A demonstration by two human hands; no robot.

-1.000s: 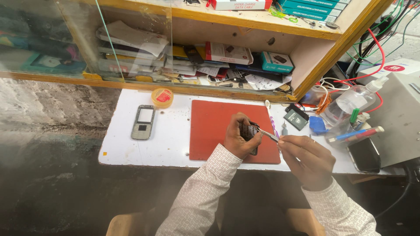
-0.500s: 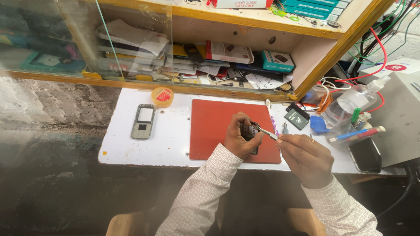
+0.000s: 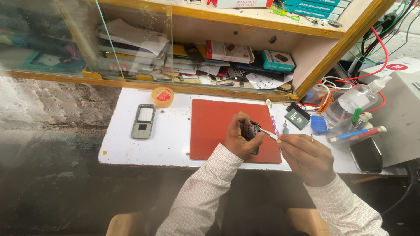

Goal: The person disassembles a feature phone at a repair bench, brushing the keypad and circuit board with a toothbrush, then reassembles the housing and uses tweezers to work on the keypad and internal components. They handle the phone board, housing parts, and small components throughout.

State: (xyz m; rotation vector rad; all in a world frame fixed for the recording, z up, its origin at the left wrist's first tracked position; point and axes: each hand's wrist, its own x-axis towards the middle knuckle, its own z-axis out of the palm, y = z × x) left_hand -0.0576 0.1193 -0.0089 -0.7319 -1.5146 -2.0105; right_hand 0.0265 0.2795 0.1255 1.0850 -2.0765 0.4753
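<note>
While nothing has shifted since a second ago, still gripping: left hand [image 3: 238,140] around small dark keypad phone [image 3: 249,132], over red rectangular mat [image 3: 214,126]. Right hand [image 3: 306,155] pinching thin metal tweezers [image 3: 267,133], tip at the phone. Work steady, mid-probe.

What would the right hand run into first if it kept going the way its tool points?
The right hand aims its thin metal tool up-left, so it would probably meet first the small dark phone part held in the left hand; the tip looks at it already.

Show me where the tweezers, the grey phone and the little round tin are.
tweezers [image 3: 267,133], head view, middle of the metal arms.
grey phone [image 3: 143,121], head view, centre of its face.
round tin [image 3: 162,96], head view, its red lid.
</note>
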